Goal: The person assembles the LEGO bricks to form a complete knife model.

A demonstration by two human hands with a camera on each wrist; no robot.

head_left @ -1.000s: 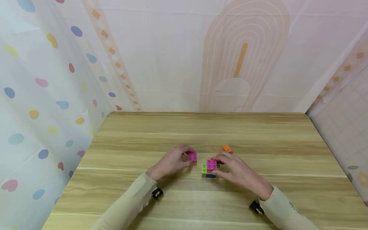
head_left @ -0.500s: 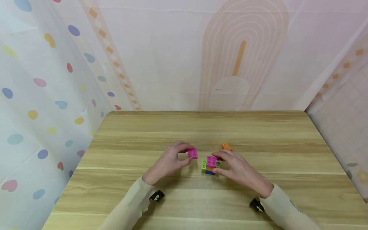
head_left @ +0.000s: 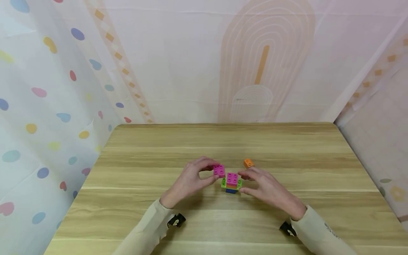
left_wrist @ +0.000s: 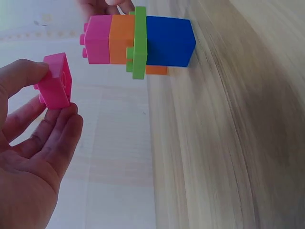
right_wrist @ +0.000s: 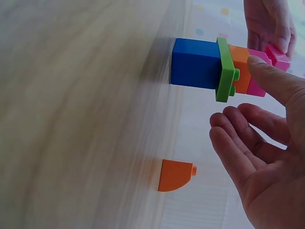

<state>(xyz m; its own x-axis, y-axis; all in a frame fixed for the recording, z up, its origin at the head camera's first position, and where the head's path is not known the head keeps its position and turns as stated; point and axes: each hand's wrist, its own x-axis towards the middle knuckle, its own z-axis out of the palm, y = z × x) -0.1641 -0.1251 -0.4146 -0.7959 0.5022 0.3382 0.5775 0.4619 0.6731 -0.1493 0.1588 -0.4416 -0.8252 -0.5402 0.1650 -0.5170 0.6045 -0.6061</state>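
Pink, studs upward, the small brick is pinched between thumb and fingertips of the left hand, raised just beside the stack. The stack stands upright, long axis vertical, near the right hand, whose loosely parted fingers grip nothing.

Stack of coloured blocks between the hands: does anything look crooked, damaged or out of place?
Nothing stands out. The pink, orange, green and blue plastic stack stands upright, its layers squarely seated with no visible damage. Its flat green plate overhangs about evenly on both sides. The rounded orange plastic block sits apart, studs up.
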